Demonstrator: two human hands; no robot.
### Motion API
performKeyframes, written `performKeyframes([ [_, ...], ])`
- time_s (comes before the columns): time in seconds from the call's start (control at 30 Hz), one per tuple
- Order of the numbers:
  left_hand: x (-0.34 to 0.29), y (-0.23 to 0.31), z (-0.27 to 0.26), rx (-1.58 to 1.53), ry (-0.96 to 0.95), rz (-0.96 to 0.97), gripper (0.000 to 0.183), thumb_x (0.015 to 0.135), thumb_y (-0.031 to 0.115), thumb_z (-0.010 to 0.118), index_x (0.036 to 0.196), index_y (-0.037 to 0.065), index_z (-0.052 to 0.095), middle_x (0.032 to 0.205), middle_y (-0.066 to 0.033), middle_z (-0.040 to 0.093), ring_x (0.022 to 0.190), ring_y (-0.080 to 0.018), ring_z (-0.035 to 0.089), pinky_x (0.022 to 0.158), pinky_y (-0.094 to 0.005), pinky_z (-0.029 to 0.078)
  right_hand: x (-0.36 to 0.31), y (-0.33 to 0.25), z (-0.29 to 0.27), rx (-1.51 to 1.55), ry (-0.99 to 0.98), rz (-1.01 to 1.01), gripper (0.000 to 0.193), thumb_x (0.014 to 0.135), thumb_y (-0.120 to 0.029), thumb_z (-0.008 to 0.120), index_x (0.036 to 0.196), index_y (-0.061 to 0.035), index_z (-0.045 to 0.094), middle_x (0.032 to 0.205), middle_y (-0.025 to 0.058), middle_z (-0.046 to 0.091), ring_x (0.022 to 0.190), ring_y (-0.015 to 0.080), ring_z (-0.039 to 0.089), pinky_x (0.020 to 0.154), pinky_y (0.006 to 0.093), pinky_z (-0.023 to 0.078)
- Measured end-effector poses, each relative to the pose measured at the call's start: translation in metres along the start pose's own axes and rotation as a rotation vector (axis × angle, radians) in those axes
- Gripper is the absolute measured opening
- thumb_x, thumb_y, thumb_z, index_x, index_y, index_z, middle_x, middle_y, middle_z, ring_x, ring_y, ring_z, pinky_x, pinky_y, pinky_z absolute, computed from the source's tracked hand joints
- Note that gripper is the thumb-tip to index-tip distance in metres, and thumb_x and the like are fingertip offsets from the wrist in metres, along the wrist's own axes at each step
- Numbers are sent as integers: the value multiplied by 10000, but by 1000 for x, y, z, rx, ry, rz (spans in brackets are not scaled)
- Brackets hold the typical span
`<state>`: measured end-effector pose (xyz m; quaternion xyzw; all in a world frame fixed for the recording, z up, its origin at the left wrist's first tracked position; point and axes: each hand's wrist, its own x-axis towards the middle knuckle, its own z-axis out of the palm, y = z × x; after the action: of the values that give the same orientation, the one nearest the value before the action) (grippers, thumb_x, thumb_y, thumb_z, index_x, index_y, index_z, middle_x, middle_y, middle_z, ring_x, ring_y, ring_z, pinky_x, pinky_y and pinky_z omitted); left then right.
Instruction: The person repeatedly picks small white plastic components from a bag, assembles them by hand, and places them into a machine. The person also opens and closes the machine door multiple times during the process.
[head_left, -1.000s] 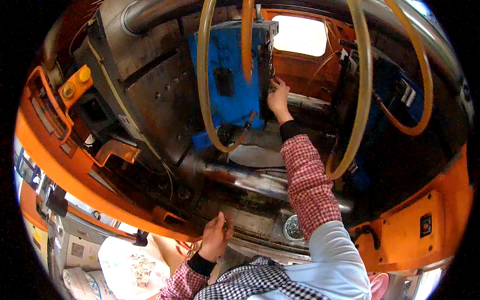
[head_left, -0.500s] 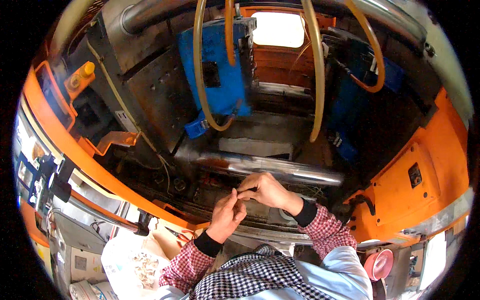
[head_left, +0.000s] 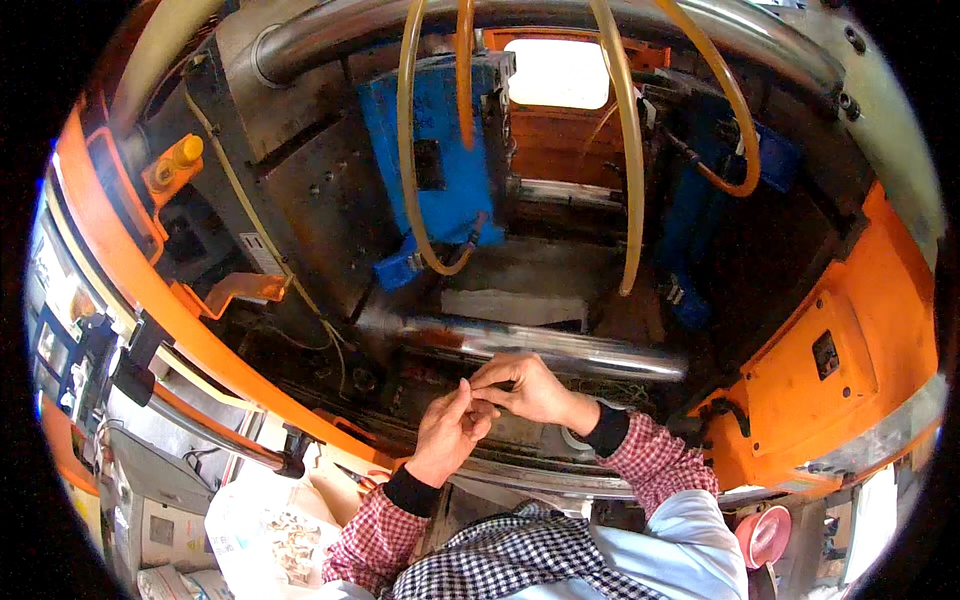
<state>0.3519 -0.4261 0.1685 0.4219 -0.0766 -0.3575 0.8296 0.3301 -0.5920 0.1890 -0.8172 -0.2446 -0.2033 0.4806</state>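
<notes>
My left hand (head_left: 449, 432) and my right hand (head_left: 533, 388) meet at the fingertips, in front of a machine's open bay. Thumb and fingers of both are pinched together. Whatever sits between them is too small or hidden to make out. Just beyond my hands runs a shiny round metal bar (head_left: 560, 347). Farther in, a blue mould half (head_left: 425, 150) stands on the left, and another blue mould half (head_left: 700, 200) lies in shadow on the right. Yellowish hoses (head_left: 632, 170) hang down between and in front of them.
An orange machine frame (head_left: 230, 345) curves along the left, and an orange panel (head_left: 815, 370) stands at the right. By my left forearm are a white bag (head_left: 260, 520) of small pale pieces and orange-handled pliers (head_left: 365, 478). A pink bowl (head_left: 768, 535) is at the lower right.
The view has shifted slightly, so the machine appears a little lower. My hands stay pinched together at nearly the same place, with small finger movements.
</notes>
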Motion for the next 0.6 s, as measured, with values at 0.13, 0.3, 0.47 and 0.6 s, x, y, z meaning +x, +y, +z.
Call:
performKeyframes([
  [0.13,4,-2,-8,-37,60,37,359,944,319,465,982,-18,580,747,-87,593,558,-93,455,514,-220,360,0,2,8,-4,161,105,65,797,-31,624,839,18,629,852,123,657,786,190,636,653,308,512],
  [0.3,5,-7,-15,2,124,30,375,936,305,487,1035,-42,587,744,-85,587,557,-97,454,518,-219,356,20,29,-14,48,484,-8,49,801,-25,582,789,-10,537,813,111,646,746,192,643,649,303,500],
  [0.47,0,-10,-7,73,183,11,373,925,309,508,1029,-41,585,732,-66,576,562,-97,463,514,-217,358,92,80,-79,-56,858,-5,102,784,-54,650,809,-4,564,752,102,646,707,172,627,638,321,495],
  [0.6,-7,-9,-6,134,249,-4,367,945,297,476,1039,-42,583,738,-64,577,572,-98,463,525,-227,358,159,124,-127,-378,1056,58,91,786,-56,655,845,13,658,811,116,671,712,181,625,654,304,472],
])
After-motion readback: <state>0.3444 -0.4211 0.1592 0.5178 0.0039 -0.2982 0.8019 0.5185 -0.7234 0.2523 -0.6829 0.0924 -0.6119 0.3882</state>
